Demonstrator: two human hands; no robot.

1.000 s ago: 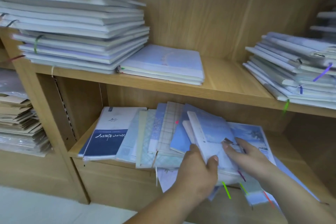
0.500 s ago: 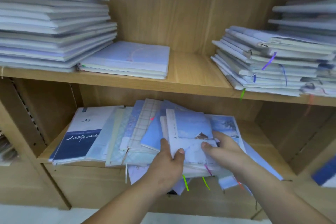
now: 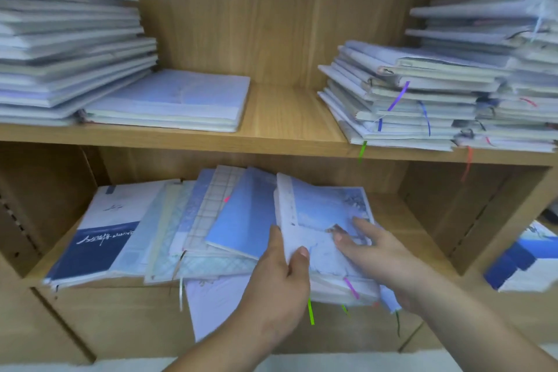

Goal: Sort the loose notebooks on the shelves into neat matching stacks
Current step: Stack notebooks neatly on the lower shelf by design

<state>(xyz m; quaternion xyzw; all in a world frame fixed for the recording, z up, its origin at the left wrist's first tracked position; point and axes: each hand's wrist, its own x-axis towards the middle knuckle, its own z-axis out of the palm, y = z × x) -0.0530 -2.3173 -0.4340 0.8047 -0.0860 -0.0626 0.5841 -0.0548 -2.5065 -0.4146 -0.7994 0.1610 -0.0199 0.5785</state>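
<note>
Loose notebooks lie fanned across the lower shelf [image 3: 401, 220]. On top of the right-hand heap sits a pale blue snow-scene notebook [image 3: 314, 214]. My left hand [image 3: 280, 284] grips its near left edge, thumb on the cover. My right hand [image 3: 380, 254] lies on its right part with fingers stretched out flat. To the left lie a plain blue notebook [image 3: 241, 220], a grid-pattern notebook [image 3: 211, 208] and a dark blue and white notebook [image 3: 102, 238]. Some notebooks jut past the shelf's front edge.
The upper shelf [image 3: 283, 121] carries a tall pale stack [image 3: 66, 48] at left, a low stack [image 3: 172, 103] beside it, and uneven stacks with coloured ribbons [image 3: 422, 93] at right. More notebooks [image 3: 525, 263] sit in the compartment to the right.
The view has swung right and closer. Both hands stay on the snow-scene notebook, which now lies straighter on the right-hand heap.
</note>
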